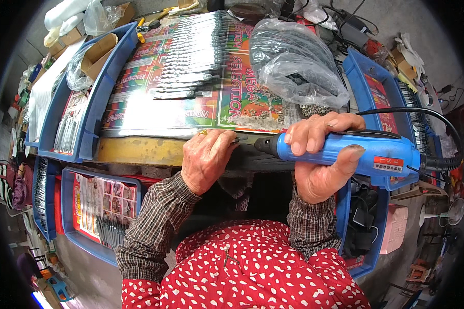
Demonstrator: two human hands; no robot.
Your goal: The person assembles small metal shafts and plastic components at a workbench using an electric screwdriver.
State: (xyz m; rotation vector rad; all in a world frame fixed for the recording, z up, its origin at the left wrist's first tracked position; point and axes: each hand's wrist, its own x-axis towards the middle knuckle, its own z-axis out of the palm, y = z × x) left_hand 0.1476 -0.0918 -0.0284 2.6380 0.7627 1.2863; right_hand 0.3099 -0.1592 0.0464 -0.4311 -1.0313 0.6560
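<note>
Clearly, at 3 o'clock from the centre, the right hand point(319, 159) is wrapped around a thick blue plastic power tool point(374, 155), hiding much of its body. The tool's black tapered nose point(266, 146) points toward 9 o'clock, at the left hand point(207, 157), whose curled fingers pinch a small dark slender piece point(236, 139). That piece lies just left of the nose, mostly covered by the fingers; whether the tool touches it is hard to tell. Toward 11 o'clock, glare washes out a row of slim silvery dark-ended sticks point(198, 49). At 1 o'clock, a crumpled clear plastic bag point(294, 62) blurs its dark contents. The fisheye rim cuts off the surroundings.
</note>
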